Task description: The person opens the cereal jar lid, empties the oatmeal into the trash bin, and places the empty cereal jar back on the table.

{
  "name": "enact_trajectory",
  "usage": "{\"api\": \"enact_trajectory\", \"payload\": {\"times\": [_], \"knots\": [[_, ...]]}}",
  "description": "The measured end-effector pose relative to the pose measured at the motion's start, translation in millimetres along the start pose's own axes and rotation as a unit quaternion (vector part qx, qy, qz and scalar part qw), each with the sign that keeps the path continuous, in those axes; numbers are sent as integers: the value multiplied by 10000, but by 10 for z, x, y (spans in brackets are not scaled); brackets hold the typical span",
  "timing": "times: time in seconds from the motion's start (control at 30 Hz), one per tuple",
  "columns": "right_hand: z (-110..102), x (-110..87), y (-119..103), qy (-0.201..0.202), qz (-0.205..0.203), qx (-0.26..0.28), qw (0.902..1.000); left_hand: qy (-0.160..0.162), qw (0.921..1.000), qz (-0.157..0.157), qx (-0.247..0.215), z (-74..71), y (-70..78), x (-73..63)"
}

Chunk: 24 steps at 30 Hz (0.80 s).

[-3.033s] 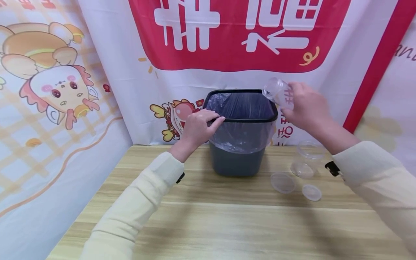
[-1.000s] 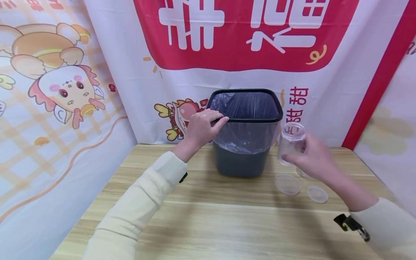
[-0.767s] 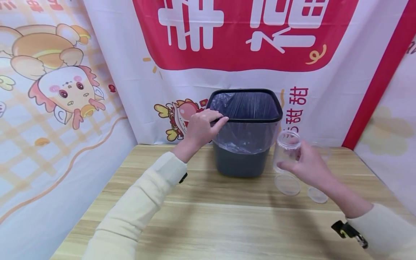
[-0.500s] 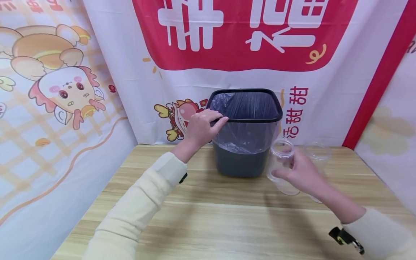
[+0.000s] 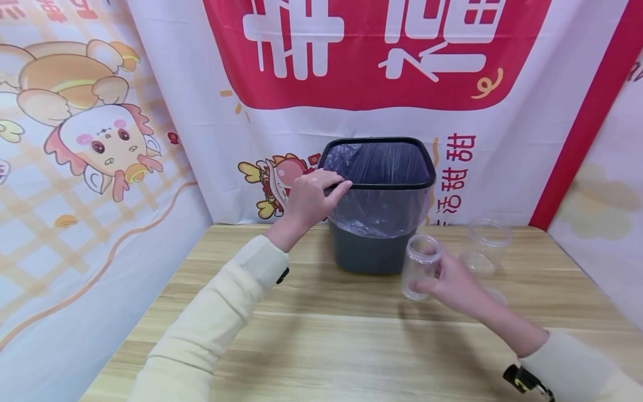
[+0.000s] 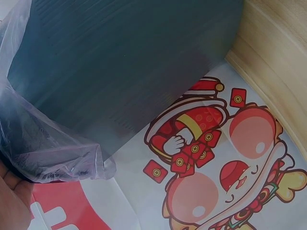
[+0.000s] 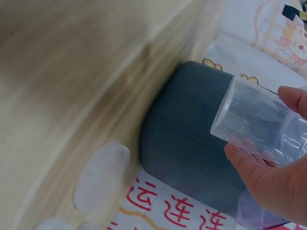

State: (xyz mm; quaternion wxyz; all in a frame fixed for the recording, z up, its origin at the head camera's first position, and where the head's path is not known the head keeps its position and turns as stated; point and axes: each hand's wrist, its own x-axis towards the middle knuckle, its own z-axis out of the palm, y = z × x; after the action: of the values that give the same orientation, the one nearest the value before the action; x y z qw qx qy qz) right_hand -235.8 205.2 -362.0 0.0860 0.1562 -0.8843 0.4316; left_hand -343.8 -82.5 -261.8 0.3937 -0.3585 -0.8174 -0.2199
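Observation:
A dark grey trash bin [image 5: 372, 255] with a black rim and a clear liner [image 5: 387, 215] stands on the table against the backdrop. My left hand [image 5: 311, 196] grips its left front rim; in the left wrist view fingers [image 6: 13, 184] show at the rim below the liner. My right hand [image 5: 454, 285] holds a clear plastic jar [image 5: 416, 279], upright and lidless, just above the table at the bin's front right. Up close in the right wrist view, thumb and fingers wrap the jar [image 7: 254, 120], which has droplets or specks on its wall.
Behind the right hand stands a larger clear container [image 5: 487, 245]. A small translucent lid [image 5: 497, 296] lies partly hidden by that hand; a lid [image 7: 101, 177] lies flat in the right wrist view. Printed backdrop cloth [image 5: 281, 128] hangs behind and at both sides of the wooden table [image 5: 321, 357].
The jar was tilted beside the bin's right rim; my right hand has since brought it upright, down, and leftward to the bin's front right. My left hand stays on the rim.

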Motion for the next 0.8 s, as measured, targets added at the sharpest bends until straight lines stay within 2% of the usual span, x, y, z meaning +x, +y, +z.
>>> {"api": "enact_trajectory", "payload": {"times": [0.27, 0.43, 0.67, 0.8], "knots": [[151, -54, 36, -199, 163, 218, 9994, -10, 10000, 9, -14, 6, 8, 6], [240, -71, 67, -327, 154, 130, 9993, 6, 10000, -26, -29, 4, 0, -2], [389, -106, 138, -638, 175, 616, 9959, -1, 10000, -12, -23, 5, -4, -1], [443, -125, 157, -715, 120, 627, 9954, 3, 10000, -19, -40, 3, 0, -4]]}}
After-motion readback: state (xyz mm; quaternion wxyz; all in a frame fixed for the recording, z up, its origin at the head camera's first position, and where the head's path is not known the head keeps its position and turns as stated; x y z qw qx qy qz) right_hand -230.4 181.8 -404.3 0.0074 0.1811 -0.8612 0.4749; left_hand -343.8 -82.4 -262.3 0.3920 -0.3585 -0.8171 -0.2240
